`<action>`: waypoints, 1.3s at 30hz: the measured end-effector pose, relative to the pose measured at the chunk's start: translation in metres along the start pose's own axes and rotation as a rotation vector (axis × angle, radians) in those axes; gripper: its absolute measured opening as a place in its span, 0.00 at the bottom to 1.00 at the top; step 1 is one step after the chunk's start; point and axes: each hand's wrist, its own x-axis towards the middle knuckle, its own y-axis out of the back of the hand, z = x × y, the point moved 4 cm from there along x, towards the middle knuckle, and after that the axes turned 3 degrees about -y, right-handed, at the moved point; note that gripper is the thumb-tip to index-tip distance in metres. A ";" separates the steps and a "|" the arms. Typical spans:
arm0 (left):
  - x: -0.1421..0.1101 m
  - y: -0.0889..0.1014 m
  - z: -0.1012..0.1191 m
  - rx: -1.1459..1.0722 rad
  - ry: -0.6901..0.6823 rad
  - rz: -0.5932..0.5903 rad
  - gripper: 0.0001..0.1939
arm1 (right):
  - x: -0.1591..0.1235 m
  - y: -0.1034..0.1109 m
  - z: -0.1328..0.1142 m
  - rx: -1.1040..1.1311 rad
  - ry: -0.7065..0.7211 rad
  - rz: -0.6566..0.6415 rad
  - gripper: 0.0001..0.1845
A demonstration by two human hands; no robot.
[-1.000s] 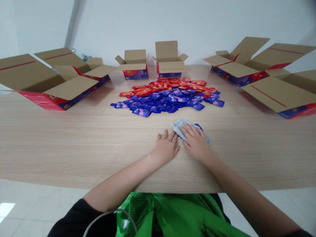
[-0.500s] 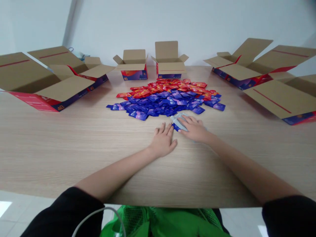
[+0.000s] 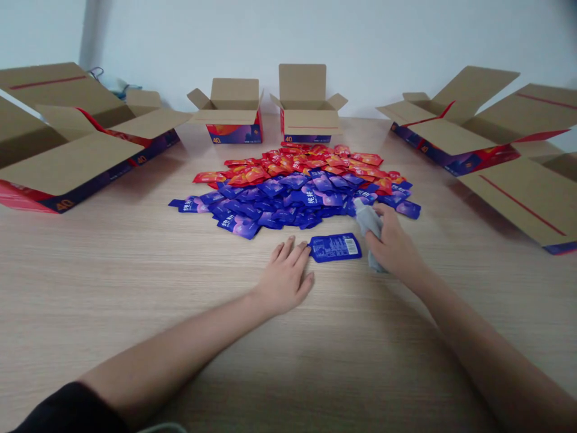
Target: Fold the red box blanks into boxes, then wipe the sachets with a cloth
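My left hand [image 3: 285,278] lies flat on the wooden table [image 3: 135,288], fingers stretched out, its fingertips touching the left end of a single blue pouch [image 3: 335,247] that lies face down. My right hand [image 3: 393,245] is closed around a crumpled grey cloth [image 3: 369,223], just right of that pouch. Right behind both hands spreads a pile of several blue pouches [image 3: 279,201] with several red-orange pouches [image 3: 311,162] on its far side.
Two small open cartons [image 3: 232,111] [image 3: 306,105] stand behind the pile. Large opened boxes lie flat at the left [image 3: 76,153] and right [image 3: 473,129]. A white wall runs behind the table.
My right hand lifted the grey cloth off the blue pouch and shifted right, uncovering the pouch. Both hands reached further forward toward the pile, and the view moved closer to the table.
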 end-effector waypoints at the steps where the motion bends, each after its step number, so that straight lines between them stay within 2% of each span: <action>1: 0.001 0.001 0.001 -0.001 0.004 -0.003 0.27 | -0.003 0.001 -0.012 -0.001 0.021 -0.002 0.28; 3: 0.003 0.003 0.004 0.005 0.008 -0.014 0.25 | -0.011 -0.006 -0.042 -0.049 0.077 -0.054 0.24; 6: 0.005 0.004 0.006 0.025 0.002 -0.035 0.24 | -0.023 -0.032 -0.083 -0.227 0.165 -0.141 0.21; 9: 0.002 0.003 0.006 0.030 -0.015 -0.042 0.24 | -0.031 -0.053 -0.097 -0.359 0.236 -0.173 0.21; 13: -0.003 0.000 0.004 0.036 -0.019 -0.050 0.26 | -0.034 -0.056 -0.077 -0.370 0.260 -0.166 0.24; 18: -0.003 0.000 0.005 0.042 -0.022 -0.091 0.27 | -0.026 -0.042 -0.023 -0.395 0.083 -0.114 0.28; 21: -0.002 0.000 0.006 0.044 -0.024 -0.095 0.27 | -0.021 -0.040 -0.006 -0.356 0.053 -0.124 0.29; 24: -0.003 0.000 0.006 0.062 -0.022 -0.090 0.28 | -0.023 -0.044 -0.013 -0.290 0.121 -0.125 0.28; 27: -0.002 -0.001 0.008 0.085 -0.007 -0.092 0.28 | -0.028 -0.049 -0.035 -0.257 0.231 -0.127 0.27; 30: -0.002 -0.001 0.010 0.099 -0.002 -0.098 0.28 | -0.034 -0.057 -0.057 -0.218 0.350 -0.180 0.27; 33: -0.002 0.000 0.011 0.102 0.004 -0.111 0.28 | -0.037 -0.060 -0.068 -0.150 0.435 -0.242 0.28; 36: -0.002 0.000 0.010 0.095 -0.001 -0.112 0.28 | -0.035 -0.057 -0.062 -0.139 0.414 -0.243 0.29; 39: -0.003 -0.001 0.009 0.085 -0.004 -0.110 0.28 | -0.028 -0.049 -0.044 -0.212 0.280 -0.210 0.34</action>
